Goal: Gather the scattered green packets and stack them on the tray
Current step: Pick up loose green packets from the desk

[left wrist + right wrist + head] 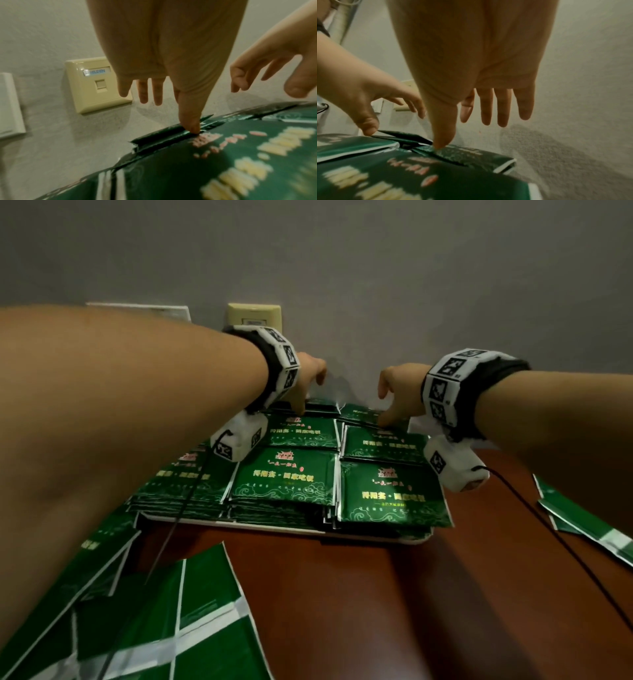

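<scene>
Stacks of green packets (284, 479) with gold lettering fill a white tray (274, 528) against the wall. Both hands hover over the far row. My left hand (308, 392) has its fingers straight, and its thumb tip presses the far edge of a packet (171, 136). My right hand (390, 405) is also spread, with its thumb tip on a far packet (462, 154) at the right. Neither hand holds anything. In the left wrist view the left hand (173, 112) hangs over the packet edge. The right wrist view shows the right hand (464, 132) the same way.
Loose green packets (171, 628) lie on the brown table (394, 594) at the near left, and more packets (582, 525) at the right edge. A grey wall with a beige socket plate (253, 318) stands just behind the tray. Cables hang from both wrist cameras.
</scene>
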Motion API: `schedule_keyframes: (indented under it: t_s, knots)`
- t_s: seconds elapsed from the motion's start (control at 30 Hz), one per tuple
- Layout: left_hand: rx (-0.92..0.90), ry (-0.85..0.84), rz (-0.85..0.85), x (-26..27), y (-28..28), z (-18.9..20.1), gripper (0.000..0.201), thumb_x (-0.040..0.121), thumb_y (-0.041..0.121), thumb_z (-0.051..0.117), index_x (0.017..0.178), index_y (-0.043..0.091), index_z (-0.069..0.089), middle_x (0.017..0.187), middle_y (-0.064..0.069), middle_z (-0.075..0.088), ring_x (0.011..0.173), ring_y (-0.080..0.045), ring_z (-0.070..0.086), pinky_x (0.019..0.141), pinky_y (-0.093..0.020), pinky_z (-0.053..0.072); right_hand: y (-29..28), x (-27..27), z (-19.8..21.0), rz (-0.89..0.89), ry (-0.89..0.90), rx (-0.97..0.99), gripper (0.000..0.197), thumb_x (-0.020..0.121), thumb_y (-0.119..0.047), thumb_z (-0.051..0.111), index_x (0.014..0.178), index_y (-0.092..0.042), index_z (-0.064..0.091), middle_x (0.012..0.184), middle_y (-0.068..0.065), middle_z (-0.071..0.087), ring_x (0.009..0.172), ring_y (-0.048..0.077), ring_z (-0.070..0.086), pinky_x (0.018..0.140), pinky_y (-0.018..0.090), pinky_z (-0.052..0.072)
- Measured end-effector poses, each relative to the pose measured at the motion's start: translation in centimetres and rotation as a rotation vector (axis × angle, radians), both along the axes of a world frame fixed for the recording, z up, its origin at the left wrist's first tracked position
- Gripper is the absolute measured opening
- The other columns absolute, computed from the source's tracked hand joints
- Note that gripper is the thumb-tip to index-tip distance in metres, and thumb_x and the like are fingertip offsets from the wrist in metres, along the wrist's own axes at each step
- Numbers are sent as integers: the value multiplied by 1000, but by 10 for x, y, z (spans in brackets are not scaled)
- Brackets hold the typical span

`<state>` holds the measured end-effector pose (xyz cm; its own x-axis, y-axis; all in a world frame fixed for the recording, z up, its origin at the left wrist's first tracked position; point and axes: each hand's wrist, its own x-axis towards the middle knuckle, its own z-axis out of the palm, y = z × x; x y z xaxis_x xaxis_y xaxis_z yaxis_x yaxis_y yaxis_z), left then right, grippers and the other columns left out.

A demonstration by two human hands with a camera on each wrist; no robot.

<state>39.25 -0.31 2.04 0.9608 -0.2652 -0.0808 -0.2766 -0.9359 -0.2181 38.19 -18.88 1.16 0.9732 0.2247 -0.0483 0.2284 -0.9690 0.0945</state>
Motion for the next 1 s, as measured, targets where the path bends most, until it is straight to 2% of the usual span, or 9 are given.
schedule_keyframes:
  t_s: [0.13,0.27,0.4,0.53,0.63,0.7,0.8,0.9,1.0]
  knots:
    - [36,-41,23,-20,7,3,69,78,18,79,137,16,42,127,-11,52,111,-29,53,87,-35,45,-13,-22,6,-3,-18,-18,52,83,-34,75,126,-14,54,124,9,59,110,29,58,89,37,47]
    - [32,-18,39,-49,13,4,62,82,24,75,135,21,44,119,-6,55,102,-24,55,85,-33,49,-36,-58,11,-29,-12,-5,46,85,-32,72,125,-18,53,124,6,60,109,27,58,93,36,48]
    - [36,-12,-38,-90,-2,14,54,87,28,70,135,22,45,130,-9,53,116,-29,50,92,-36,44,-70,-111,17,-73,14,13,46,86,-27,69,128,-16,54,129,8,58,116,29,56,95,35,44]
    - [2,40,-141,-142,-43,15,52,87,28,68,134,20,48,132,-11,52,118,-31,51,91,-34,45,-118,-173,15,-132,51,-16,44,86,-23,70,127,-16,56,126,6,60,113,26,58,86,28,43]
    - [-30,95,-241,-182,-89,-1,50,85,27,68,132,20,49,128,-9,54,113,-29,54,84,-29,44,-161,-222,6,-205,104,-30,47,85,-28,71,128,-18,56,127,6,61,115,25,57,92,29,43]
    - [-62,141,-308,-207,-123,-16,49,84,26,67,130,20,51,128,-7,56,112,-27,55,88,-30,46,-192,-253,-1,-275,143,-32,51,85,-30,72,131,-20,54,130,6,59,117,25,56,96,31,43]
    - [-99,233,-374,-239,-176,-42,57,85,28,69,136,20,47,134,-7,54,117,-27,54,93,-32,46,-235,-293,-17,-387,192,-74,60,85,-37,71,139,-20,48,136,8,56,121,25,55,97,29,43]
    - [-97,323,-411,-267,-219,-73,67,84,39,69,143,21,41,139,-6,51,122,-27,52,99,-34,45,-264,-329,-36,-495,267,-92,72,85,-48,67,143,-13,42,139,9,53,125,26,53,99,29,43]
    - [-10,342,-405,-278,-242,-91,81,83,56,65,150,25,32,146,-8,40,129,-29,46,105,-38,42,-283,-355,-51,-545,300,-89,63,87,-50,62,135,-12,48,133,8,57,120,25,55,94,26,42]
